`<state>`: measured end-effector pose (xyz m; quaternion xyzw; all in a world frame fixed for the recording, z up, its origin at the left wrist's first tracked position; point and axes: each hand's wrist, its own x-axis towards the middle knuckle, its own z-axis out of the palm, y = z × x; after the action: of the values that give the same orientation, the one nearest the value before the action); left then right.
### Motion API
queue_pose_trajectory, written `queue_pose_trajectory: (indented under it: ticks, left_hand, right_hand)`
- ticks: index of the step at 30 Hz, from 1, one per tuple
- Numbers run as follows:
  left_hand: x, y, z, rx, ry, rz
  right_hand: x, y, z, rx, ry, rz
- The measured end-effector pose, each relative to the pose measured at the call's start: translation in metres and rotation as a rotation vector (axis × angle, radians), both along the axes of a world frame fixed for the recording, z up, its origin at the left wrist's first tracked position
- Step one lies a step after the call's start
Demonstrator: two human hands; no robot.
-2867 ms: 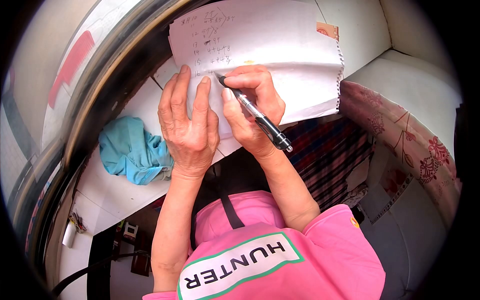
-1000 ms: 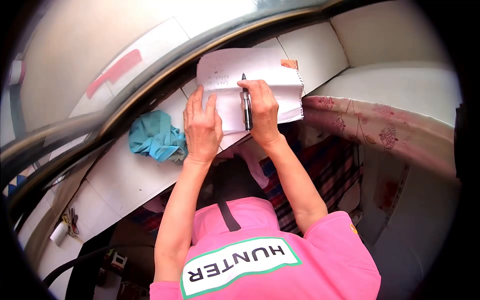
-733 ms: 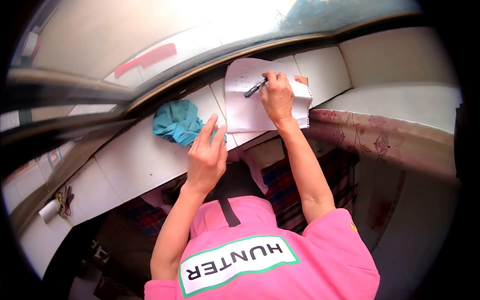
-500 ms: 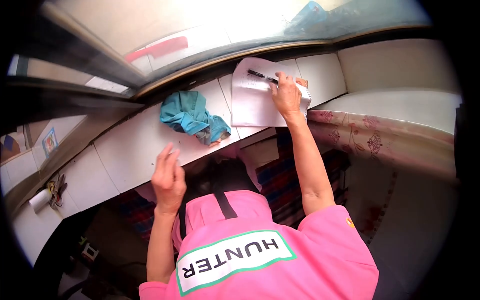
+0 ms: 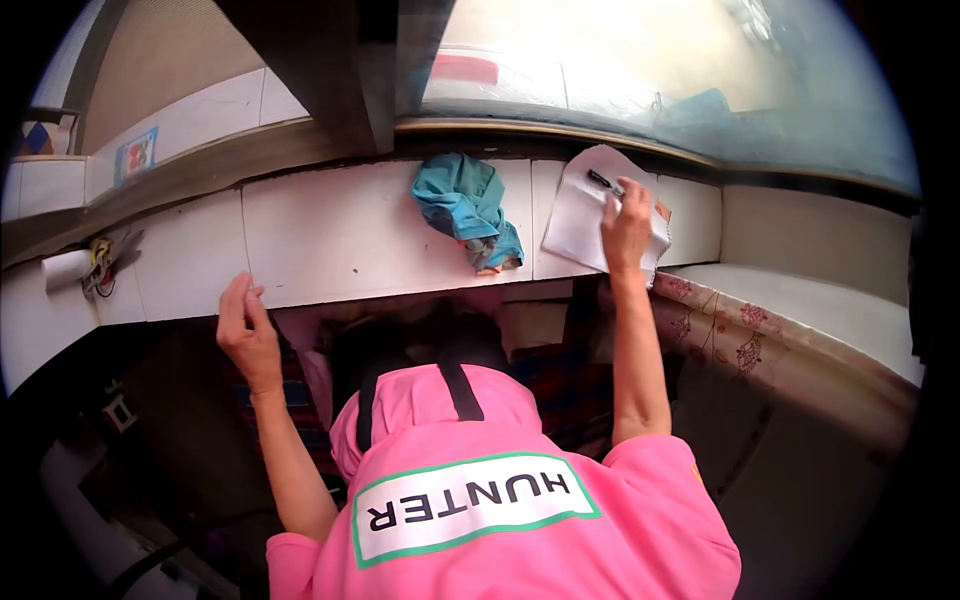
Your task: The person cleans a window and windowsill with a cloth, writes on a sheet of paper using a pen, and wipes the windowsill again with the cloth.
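Observation:
My right hand (image 5: 627, 228) is over the white paper pad (image 5: 580, 220) on the tiled ledge, with its fingers closed on a black pen (image 5: 601, 181). The pen's dark end points up and left over the sheet. My left hand (image 5: 249, 325) is at the front edge of the ledge, far to the left of the pad, fingers partly bent and nothing visible in it. Between the two hands lies a crumpled teal cloth (image 5: 462, 205), and neither hand touches it.
At the ledge's left end are a white roll (image 5: 66, 270) and some tools (image 5: 101, 265). A window frame (image 5: 378, 80) rises behind the white tiled ledge (image 5: 320, 240). A flowered cloth (image 5: 750, 325) hangs at the right; an orange card (image 5: 662, 211) shows by the pad.
My left hand has left the paper and moved left along the ledge. My right hand keeps the pen, now tipped leftward. The view has swung left, so the pad and teal cloth appear further right.

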<state>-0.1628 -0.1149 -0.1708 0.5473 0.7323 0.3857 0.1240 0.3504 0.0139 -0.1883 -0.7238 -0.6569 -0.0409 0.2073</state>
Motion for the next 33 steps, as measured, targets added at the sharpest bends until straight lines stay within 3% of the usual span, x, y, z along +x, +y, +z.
queue_pose_trajectory:
  ticks: [3, 6, 7, 9, 12, 15, 17, 24, 33]
  left_hand:
    - [-0.04, -0.007, -0.034, 0.021, -0.045, 0.219]
    - [-0.077, -0.006, -0.083, 0.041, -0.14, 0.446]
    - [-0.075, -0.001, -0.089, -0.008, -0.195, 0.507]
    - [-0.068, 0.011, -0.105, 0.12, 0.323, 0.426]
    - [-0.055, 0.029, -0.107, 0.054, 0.439, 0.562]
    - [-0.056, 0.032, -0.108, -0.018, 0.416, 0.615]
    - [-0.058, 0.033, -0.111, 0.061, 0.428, 0.612]
    - [-0.055, 0.032, -0.102, 0.007, 0.385, 0.632]
    - [-0.061, 0.028, -0.107, 0.116, 0.263, 0.526]
  right_hand:
    - [-0.082, -0.007, 0.006, 0.079, 0.232, 0.326]
    - [-0.157, -0.023, -0.006, -0.023, 0.342, 0.494]
    - [-0.175, -0.025, -0.016, -0.045, 0.385, 0.498]
    - [-0.196, -0.022, -0.026, -0.031, 0.231, 0.462]
    - [-0.195, -0.013, -0.045, -0.024, 0.222, 0.383]
    - [-0.179, -0.011, -0.041, 0.02, 0.4, 0.364]
    - [-0.164, -0.019, -0.048, 0.047, 0.359, 0.22]
    - [-0.167, -0.042, -0.057, -0.005, 0.201, 0.217]
    - [-0.251, -0.077, -0.065, 0.01, 0.21, 0.157]
